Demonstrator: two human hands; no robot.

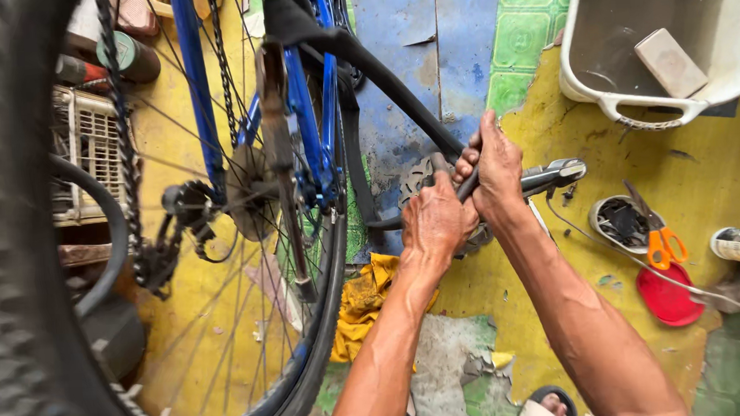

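Inner tube [398,105] draped from blue bike frame [310,110], right of wheel [224,325] | left hand [434,221], right hand [495,172] together, clamped on tube | beyond: scissors [663,243], red lid [668,295], white tub [673,40] | below: yellow rag [362,301]

Matt black rubber inner tube [397,88], glossy blue metal bicycle frame [195,82], chipped painted floor [552,291]
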